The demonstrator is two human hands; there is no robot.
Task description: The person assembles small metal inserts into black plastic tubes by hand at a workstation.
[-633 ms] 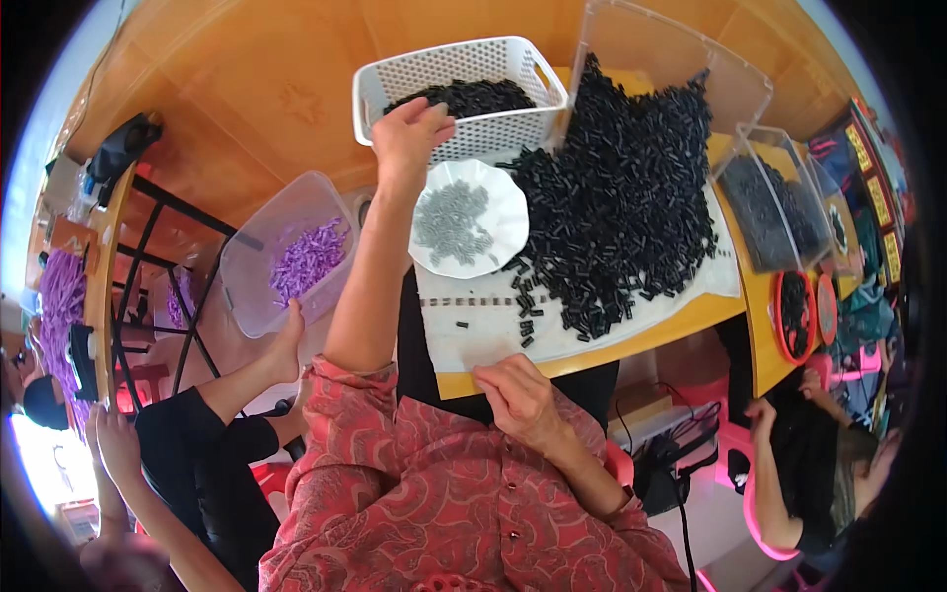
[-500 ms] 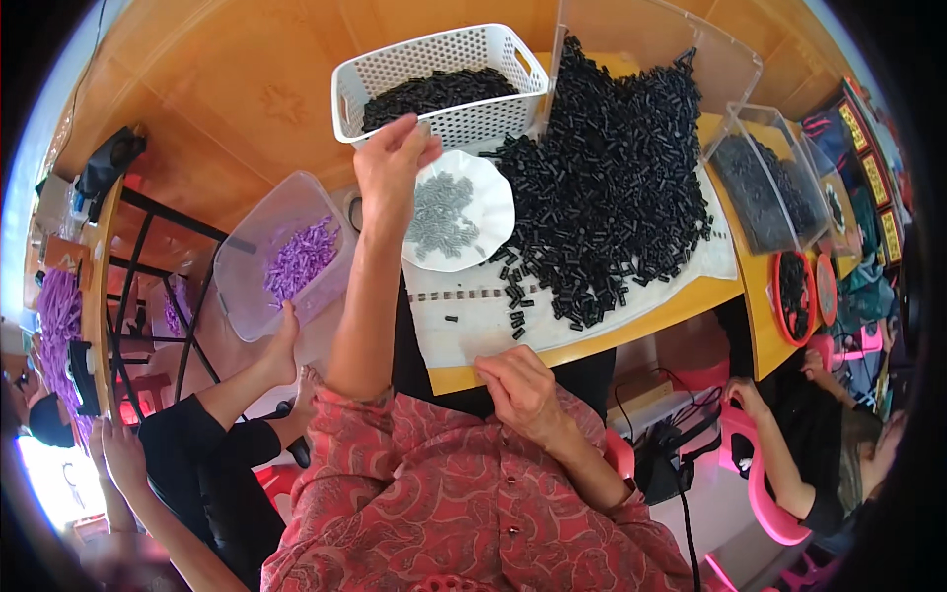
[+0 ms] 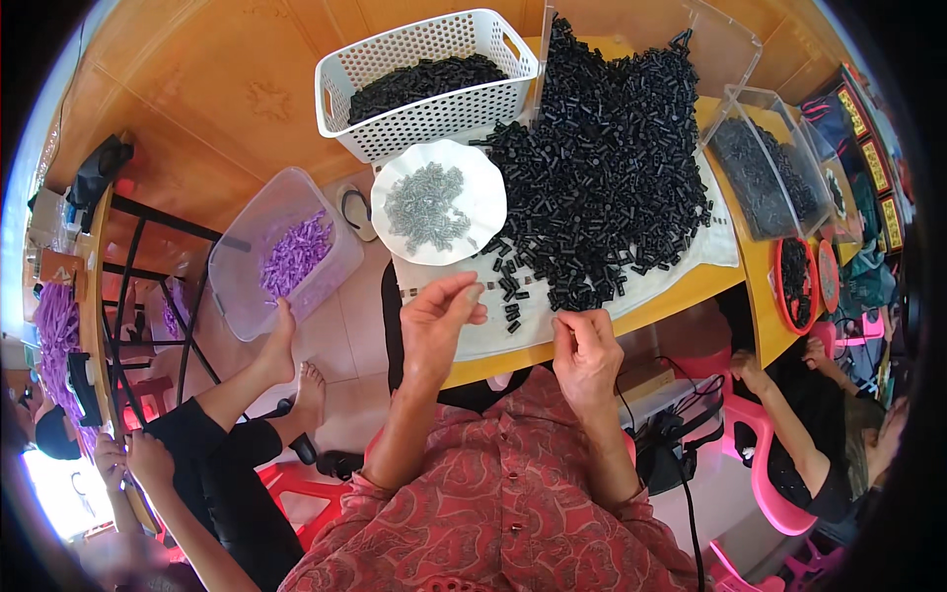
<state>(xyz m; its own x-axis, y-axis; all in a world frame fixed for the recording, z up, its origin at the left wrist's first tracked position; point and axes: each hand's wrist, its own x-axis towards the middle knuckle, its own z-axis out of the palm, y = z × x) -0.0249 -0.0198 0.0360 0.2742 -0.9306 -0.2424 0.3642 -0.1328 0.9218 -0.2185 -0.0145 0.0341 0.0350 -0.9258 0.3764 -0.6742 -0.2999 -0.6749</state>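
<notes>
My left hand (image 3: 441, 321) is held over the front edge of the white cloth (image 3: 483, 342), just below the white plate. Its thumb and fingertips are closed together; anything between them is too small to make out. To the right, my right hand (image 3: 586, 357) is at the table's front edge, thumb and forefinger pinched, and what they hold is hidden. The scalloped white plate (image 3: 483, 187) carries a heap of small clear, tube-like pieces (image 3: 426, 207). Beside it a large pile of short black cylindrical pieces (image 3: 602, 168) spreads across the cloth, several lying loose near my hands.
Behind the plate stands a white perforated basket (image 3: 434, 116) with more black pieces. Clear bins (image 3: 769, 178) and a red round tray (image 3: 794, 291) are at the right. A translucent tub (image 3: 232, 286) of purple pieces sits on the floor at left. Other people sit on both sides.
My left hand has come down from beside the white basket to the cloth's front edge. My right hand has shifted right and up, its fingers now pinched. The view has moved slightly.
</notes>
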